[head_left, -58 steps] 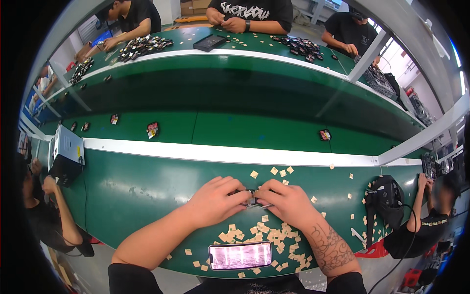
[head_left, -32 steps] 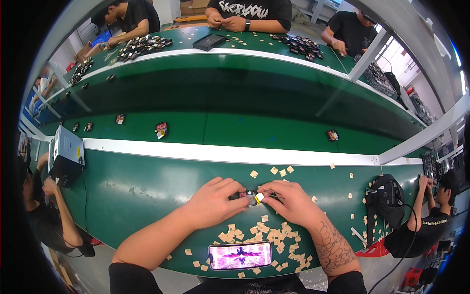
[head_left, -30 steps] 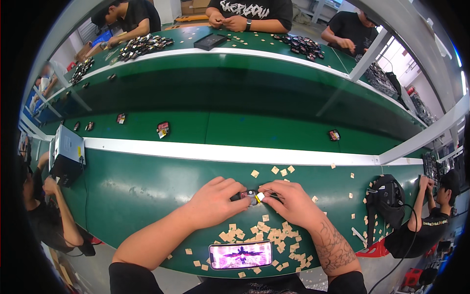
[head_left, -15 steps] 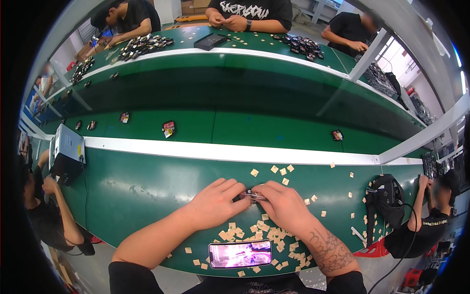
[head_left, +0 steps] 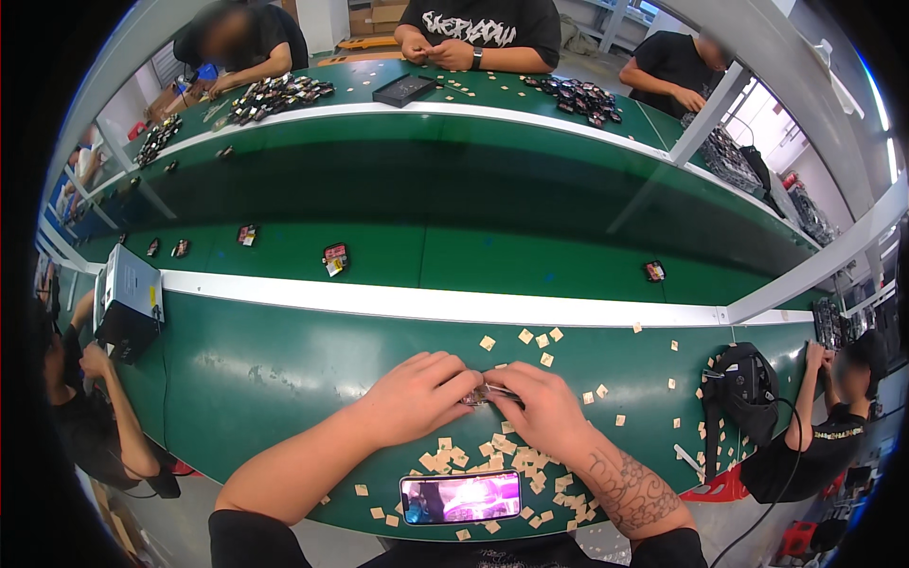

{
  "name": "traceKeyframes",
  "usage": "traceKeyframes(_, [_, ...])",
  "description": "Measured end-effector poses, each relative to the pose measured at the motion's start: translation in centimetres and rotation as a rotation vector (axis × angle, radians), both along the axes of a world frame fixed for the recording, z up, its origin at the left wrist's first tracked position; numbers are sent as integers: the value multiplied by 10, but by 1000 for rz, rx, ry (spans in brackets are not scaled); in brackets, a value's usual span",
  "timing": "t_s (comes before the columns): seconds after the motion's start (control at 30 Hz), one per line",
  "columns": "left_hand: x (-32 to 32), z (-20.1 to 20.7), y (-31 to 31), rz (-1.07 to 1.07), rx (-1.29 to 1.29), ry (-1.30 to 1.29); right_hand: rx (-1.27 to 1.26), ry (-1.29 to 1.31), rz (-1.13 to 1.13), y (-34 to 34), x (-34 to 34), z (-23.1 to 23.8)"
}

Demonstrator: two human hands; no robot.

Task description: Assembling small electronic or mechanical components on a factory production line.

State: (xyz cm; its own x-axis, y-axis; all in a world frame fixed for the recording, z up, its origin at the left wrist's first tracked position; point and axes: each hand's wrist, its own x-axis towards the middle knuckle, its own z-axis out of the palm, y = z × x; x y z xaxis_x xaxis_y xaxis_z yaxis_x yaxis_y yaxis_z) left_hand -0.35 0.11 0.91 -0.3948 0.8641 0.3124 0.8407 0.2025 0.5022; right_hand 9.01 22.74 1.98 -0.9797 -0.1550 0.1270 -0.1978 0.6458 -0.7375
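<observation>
My left hand [head_left: 428,396] is closed, with its fingertips pinching a small dark-and-reddish electronic part [head_left: 477,395] above the green table. My right hand [head_left: 542,405] meets it from the other side, closed around a thin silvery tool [head_left: 500,389] that looks like tweezers. The tool's tip lies against the part, and my fingers cover much of both. Pale square stickers [head_left: 488,449] are scattered loosely between my forearms and beyond my right hand. A phone [head_left: 461,497] with a lit screen lies flat in front of my body.
Beyond a white rail [head_left: 426,298] runs a green conveyor belt [head_left: 530,256] carrying several small parts [head_left: 335,258]. A grey box device [head_left: 131,295] stands at left; a black bag [head_left: 743,383] lies at right. Other people work across the belt and at both sides.
The parts on the belt have shifted slightly to the right. My hands stay together at the small part with a slight shift of the fingers. The phone's picture has changed.
</observation>
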Motion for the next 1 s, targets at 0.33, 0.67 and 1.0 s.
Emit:
traceKeyframes(0.33, [0,-3,0,25,13,-13,-90,-1,-68,-1,-2,-4])
traceKeyframes(0.67, [2,-1,0,22,7,-18,-95,-61,-119,-10,3,-3])
traceKeyframes(1.0, [2,0,2,36,-15,-12,34,-43,-131,-14,-6,-2])
